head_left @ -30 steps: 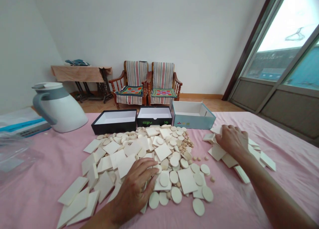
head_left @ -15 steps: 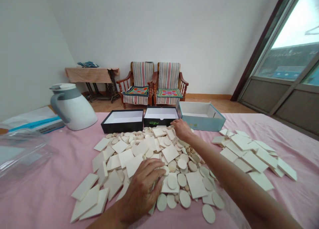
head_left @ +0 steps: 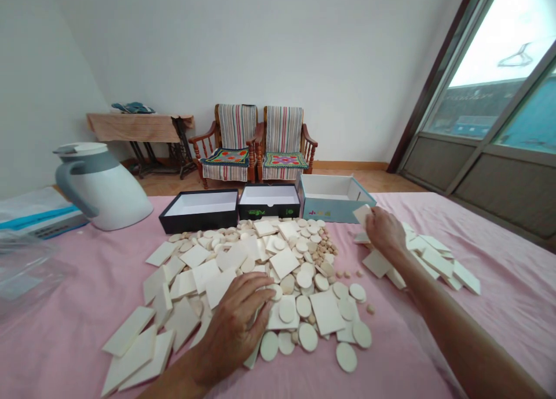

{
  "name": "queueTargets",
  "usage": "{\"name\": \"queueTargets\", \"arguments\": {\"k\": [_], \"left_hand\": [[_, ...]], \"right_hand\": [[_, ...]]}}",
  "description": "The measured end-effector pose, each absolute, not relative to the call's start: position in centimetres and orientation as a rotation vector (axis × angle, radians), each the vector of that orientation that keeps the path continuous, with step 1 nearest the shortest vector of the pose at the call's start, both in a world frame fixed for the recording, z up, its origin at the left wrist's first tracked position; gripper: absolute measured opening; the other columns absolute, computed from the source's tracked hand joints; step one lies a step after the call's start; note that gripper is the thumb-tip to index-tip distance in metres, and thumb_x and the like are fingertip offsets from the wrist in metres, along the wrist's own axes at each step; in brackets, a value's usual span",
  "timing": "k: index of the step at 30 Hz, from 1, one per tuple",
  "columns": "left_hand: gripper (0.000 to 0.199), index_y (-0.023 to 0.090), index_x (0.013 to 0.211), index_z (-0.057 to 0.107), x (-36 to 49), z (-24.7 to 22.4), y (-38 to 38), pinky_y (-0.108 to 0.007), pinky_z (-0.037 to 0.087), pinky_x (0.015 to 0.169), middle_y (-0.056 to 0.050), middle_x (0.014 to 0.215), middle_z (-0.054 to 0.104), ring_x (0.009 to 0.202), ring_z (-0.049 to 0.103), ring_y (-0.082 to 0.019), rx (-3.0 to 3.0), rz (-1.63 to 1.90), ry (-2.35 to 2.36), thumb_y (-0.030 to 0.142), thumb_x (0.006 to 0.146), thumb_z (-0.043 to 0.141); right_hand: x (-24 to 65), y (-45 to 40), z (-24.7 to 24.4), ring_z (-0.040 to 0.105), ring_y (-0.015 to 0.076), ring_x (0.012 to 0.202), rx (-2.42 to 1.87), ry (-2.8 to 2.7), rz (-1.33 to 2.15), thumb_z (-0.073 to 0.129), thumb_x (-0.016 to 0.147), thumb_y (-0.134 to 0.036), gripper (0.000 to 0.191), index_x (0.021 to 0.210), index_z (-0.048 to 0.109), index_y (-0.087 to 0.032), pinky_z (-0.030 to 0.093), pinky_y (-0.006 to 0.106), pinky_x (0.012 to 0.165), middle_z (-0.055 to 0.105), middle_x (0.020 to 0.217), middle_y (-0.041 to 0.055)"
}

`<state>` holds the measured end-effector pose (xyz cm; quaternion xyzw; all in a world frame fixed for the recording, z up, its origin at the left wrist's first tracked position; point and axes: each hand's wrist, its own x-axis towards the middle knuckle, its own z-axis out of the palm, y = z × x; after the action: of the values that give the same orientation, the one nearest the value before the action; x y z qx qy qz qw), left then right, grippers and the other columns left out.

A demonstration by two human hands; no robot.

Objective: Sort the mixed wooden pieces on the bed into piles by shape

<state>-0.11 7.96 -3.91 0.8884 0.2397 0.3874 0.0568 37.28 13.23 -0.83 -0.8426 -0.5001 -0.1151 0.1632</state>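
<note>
My right hand [head_left: 386, 231] is closed on a pale square wooden tile [head_left: 361, 213], pinched at the fingertips. It is raised by the front right corner of the light blue box [head_left: 332, 212], over the left part of a separate group of square tiles [head_left: 436, 264]. My left hand [head_left: 238, 318] rests on the large mixed pile, fingers loosely bent and thumb apart. Its fingertips touch or lie beside a round wooden disc [head_left: 276, 292]; I see no firm grip. Around it lie square tiles [head_left: 284, 263], round discs [head_left: 308, 336] and small wooden pieces [head_left: 328, 248].
Behind the pile stand two black boxes with white insides, a left one [head_left: 195, 220] and a middle one [head_left: 269, 212]. A white and grey jug [head_left: 108, 185], a blue-white package [head_left: 43, 216] and clear plastic [head_left: 26, 271] are on the left. Pink cloth [head_left: 87, 295] covers the surface.
My right hand has moved right from the pile's far edge, carrying a square tile to the separate group. My left hand keeps its place on the pile. The view has shifted slightly right.
</note>
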Motion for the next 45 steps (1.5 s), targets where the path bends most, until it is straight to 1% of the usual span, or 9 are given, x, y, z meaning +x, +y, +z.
{"name": "queueTargets", "arguments": {"k": [5,7,10,13,18,21,27,34,45], "left_hand": [[0.023,0.016,0.106,0.061,0.0,-4.2,8.1,-0.037,0.051,0.091,-0.011,0.107,0.064,0.109,0.055,-0.021,2.696,1.178,0.721,0.007,0.087,0.052],[0.023,0.016,0.107,0.061,0.0,-4.2,8.1,-0.038,0.051,0.091,-0.011,0.108,0.063,0.110,0.055,-0.021,2.702,1.175,0.718,0.007,0.087,0.052],[0.024,0.016,0.108,0.060,-0.1,-4.1,8.1,-0.038,0.051,0.092,-0.011,0.108,0.063,0.111,0.054,-0.022,2.714,1.166,0.716,0.007,0.087,0.052],[0.024,0.016,0.107,0.061,-0.1,-3.9,8.0,-0.038,0.051,0.092,-0.011,0.107,0.064,0.110,0.055,-0.022,2.717,1.160,0.722,0.007,0.087,0.051],[0.023,0.016,0.106,0.062,-0.3,-3.7,7.7,-0.037,0.051,0.093,-0.011,0.108,0.064,0.111,0.055,-0.021,2.712,1.159,0.730,0.008,0.087,0.053],[0.024,0.016,0.107,0.061,-0.3,-3.7,7.7,-0.037,0.050,0.093,-0.011,0.108,0.064,0.111,0.054,-0.021,2.713,1.149,0.731,0.007,0.087,0.052],[0.022,0.016,0.105,0.063,-0.2,-3.8,7.9,-0.037,0.051,0.092,-0.010,0.107,0.065,0.109,0.056,-0.021,2.717,1.155,0.752,0.009,0.087,0.052],[0.021,0.017,0.105,0.064,-0.2,-3.9,8.1,-0.038,0.053,0.091,-0.010,0.107,0.066,0.109,0.058,-0.022,2.726,1.187,0.774,0.011,0.088,0.053],[0.022,0.017,0.104,0.065,0.0,-3.9,8.2,-0.037,0.053,0.090,-0.009,0.106,0.066,0.108,0.059,-0.021,2.743,1.202,0.767,0.011,0.087,0.053]], "right_hand": [[40.9,11.4,-0.9,0.055,0.0354,0.105,-2.467,-1.185,-0.514,0.040,0.088,-0.030,0.042,0.122,0.058,-0.012,0.041,0.043,0.078,0.060,0.116,0.0217],[39.1,11.8,-0.8,0.056,0.0322,0.105,-2.327,-1.322,-0.496,0.043,0.087,-0.029,0.040,0.120,0.059,-0.012,0.042,0.042,0.081,0.061,0.114,0.0197],[33.9,13.3,-0.8,0.061,0.0213,0.091,-2.014,-1.706,-0.193,0.044,0.086,-0.025,0.030,0.106,0.063,-0.013,0.043,0.032,0.081,0.067,0.097,0.0113],[27.7,14.8,-0.7,0.062,0.0192,0.090,-1.834,-1.945,0.032,0.050,0.083,-0.031,0.029,0.104,0.064,-0.015,0.044,0.028,0.080,0.069,0.098,0.0088],[21.0,16.1,0.1,0.060,0.0281,0.098,-2.037,-2.004,-0.004,0.052,0.082,-0.045,0.039,0.102,0.063,-0.014,0.043,0.037,0.082,0.067,0.101,0.0157],[19.7,16.6,0.1,0.061,0.0294,0.098,-2.129,-1.980,0.007,0.051,0.082,-0.042,0.037,0.099,0.063,-0.012,0.042,0.040,0.084,0.066,0.103,0.0172],[19.9,17.5,-0.8,0.061,0.0275,0.098,-2.165,-1.908,0.162,0.054,0.079,-0.038,0.037,0.104,0.060,-0.012,0.044,0.036,0.081,0.064,0.107,0.0168],[25.6,15.8,-0.1,0.058,0.0232,0.096,-1.983,-1.750,-0.054,0.053,0.080,-0.039,0.036,0.107,0.060,-0.016,0.042,0.033,0.082,0.063,0.102,0.0118],[43.2,10.5,-1.3,0.054,0.0352,0.104,-2.606,-1.238,-0.477,0.051,0.079,-0.044,0.050,0.115,0.062,-0.012,0.043,0.044,0.078,0.058,0.112,0.0201]]}}
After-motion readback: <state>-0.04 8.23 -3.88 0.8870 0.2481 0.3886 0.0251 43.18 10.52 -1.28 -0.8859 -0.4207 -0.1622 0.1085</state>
